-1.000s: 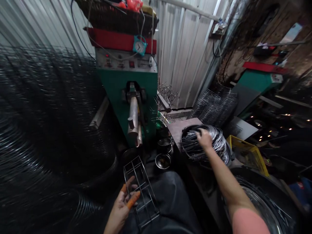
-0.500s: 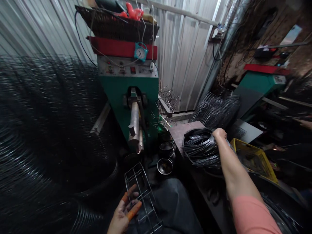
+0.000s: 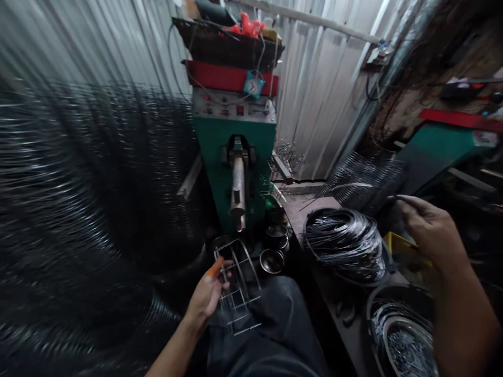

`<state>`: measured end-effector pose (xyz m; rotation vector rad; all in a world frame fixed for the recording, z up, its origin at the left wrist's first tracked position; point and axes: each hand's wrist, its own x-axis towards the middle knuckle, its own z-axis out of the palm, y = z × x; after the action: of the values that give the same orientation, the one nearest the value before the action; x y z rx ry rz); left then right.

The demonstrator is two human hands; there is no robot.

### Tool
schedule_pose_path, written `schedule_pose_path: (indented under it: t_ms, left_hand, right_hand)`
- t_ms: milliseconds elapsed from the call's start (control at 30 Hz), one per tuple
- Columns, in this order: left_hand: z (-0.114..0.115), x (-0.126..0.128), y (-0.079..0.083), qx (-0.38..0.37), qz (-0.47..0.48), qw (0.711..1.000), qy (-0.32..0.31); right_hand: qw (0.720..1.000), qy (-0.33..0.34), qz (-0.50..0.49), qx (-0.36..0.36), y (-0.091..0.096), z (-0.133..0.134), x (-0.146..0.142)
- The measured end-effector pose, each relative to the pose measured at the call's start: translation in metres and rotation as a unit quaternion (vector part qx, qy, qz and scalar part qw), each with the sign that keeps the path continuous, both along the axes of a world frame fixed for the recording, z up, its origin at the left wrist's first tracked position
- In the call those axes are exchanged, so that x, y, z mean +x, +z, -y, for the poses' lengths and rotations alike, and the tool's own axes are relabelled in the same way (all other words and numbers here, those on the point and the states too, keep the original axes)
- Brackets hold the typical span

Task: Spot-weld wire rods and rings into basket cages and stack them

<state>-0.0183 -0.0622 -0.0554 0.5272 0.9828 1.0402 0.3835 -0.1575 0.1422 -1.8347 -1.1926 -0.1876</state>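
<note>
My left hand (image 3: 208,290), with an orange finger cover, is closed on the left side of a welded wire frame (image 3: 251,300) held over my lap. Raised at the right, my right hand (image 3: 436,230) pinches the end of a thin curved wire (image 3: 356,185), which arcs away to the left above a basin. Inside that basin lies a thick coil of loose wires (image 3: 346,235). Beyond the wire frame stands a green spot-welding machine (image 3: 212,157) with a round metal arm (image 3: 238,183) pointing towards me.
Stacks of wire rings (image 3: 78,209) crowd the left side. A bowl of small wire pieces (image 3: 411,345) stands at the lower right, near a yellow crate (image 3: 396,246). Small metal bowls (image 3: 272,261) lie below the machine. Another green machine (image 3: 440,141) is at the right.
My right hand has lifted from the basin's wires towards the right, drawing out one wire. My left hand still holds the wire frame. The view has swung left.
</note>
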Motion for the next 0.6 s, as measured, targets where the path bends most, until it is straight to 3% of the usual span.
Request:
schedule_pose_path:
  t_ms: [67, 167, 267, 333, 433, 600]
  left_hand:
    - [-0.004, 0.01, 0.01, -0.015, 0.035, 0.999, -0.002]
    - [-0.005, 0.019, 0.021, -0.047, 0.075, 0.996, -0.009]
    - [-0.003, 0.015, 0.026, -0.093, 0.101, 0.991, 0.003]
    - [-0.002, 0.007, 0.027, -0.112, 0.115, 0.987, 0.023]
    - [-0.002, -0.006, 0.026, -0.119, 0.123, 0.984, 0.044]
    - [0.002, -0.003, 0.02, -0.096, 0.1, 0.989, 0.05]
  right_hand:
    - [0.994, 0.098, -0.04, -0.019, -0.015, -0.003, -0.031]
    - [0.968, 0.223, -0.08, -0.077, -0.056, -0.023, -0.078]
    - [0.942, 0.292, -0.111, -0.124, -0.098, -0.042, -0.114]
    - [0.929, 0.316, -0.126, -0.143, -0.115, -0.049, -0.126]
    - [0.899, 0.375, -0.088, -0.207, -0.123, -0.054, -0.136]
    - [0.817, 0.477, 0.008, -0.324, -0.114, -0.055, -0.173]
